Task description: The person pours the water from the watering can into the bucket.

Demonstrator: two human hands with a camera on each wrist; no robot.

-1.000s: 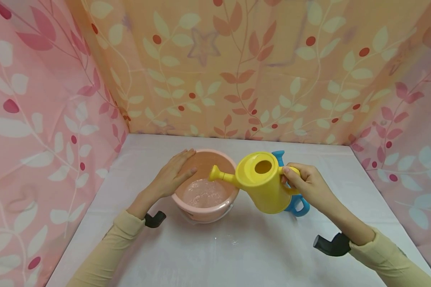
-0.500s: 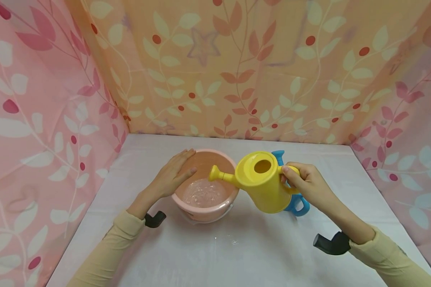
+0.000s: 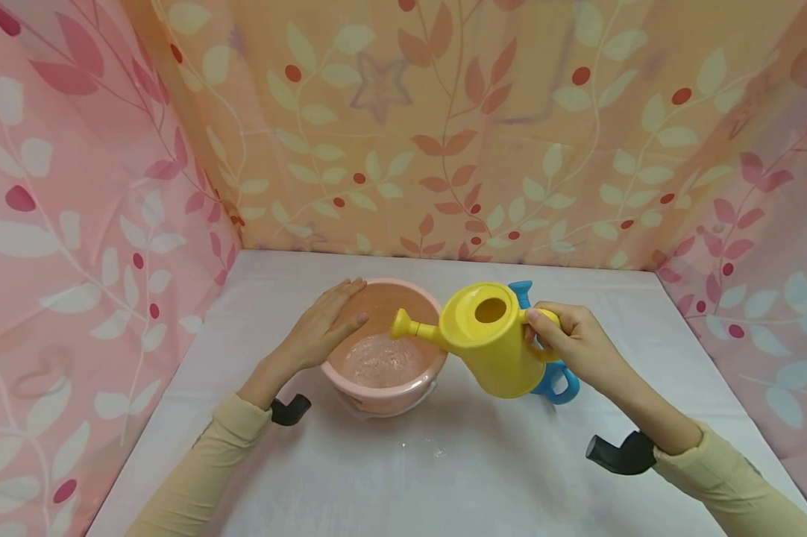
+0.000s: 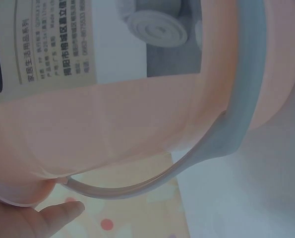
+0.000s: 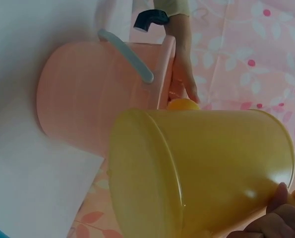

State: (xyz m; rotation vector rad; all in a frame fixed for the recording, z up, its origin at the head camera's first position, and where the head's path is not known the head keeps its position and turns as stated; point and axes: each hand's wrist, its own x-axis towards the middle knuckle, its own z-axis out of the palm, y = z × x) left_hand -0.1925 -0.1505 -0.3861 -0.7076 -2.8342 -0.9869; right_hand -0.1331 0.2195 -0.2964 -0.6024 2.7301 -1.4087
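Note:
A pink bucket [image 3: 377, 401] stands on the table with rippling water [image 3: 385, 361] in it. My left hand [image 3: 323, 327] rests on its left rim, fingers straight and thumb over the opening. My right hand [image 3: 573, 339] grips the handle of a yellow watering can [image 3: 500, 362], which is tilted so that its spout [image 3: 409, 325] reaches over the bucket. In the right wrist view the can's base [image 5: 142, 178] faces the camera, and curled fingers [image 5: 278, 220] show at its handle. The left wrist view shows the bucket's label [image 4: 43, 44] and its grey carrying handle [image 4: 249, 74].
Behind the yellow can stands a blue watering can [image 3: 559, 384], partly hidden. Small wet drops [image 3: 435, 449] lie on the white table [image 3: 403, 492] in front of the bucket. Patterned cloth walls [image 3: 444, 149] close in the back and both sides.
The yellow watering can and my right hand have shifted very slightly up and to the left. Ripples in the water look different. My left hand and the bucket stay in place.

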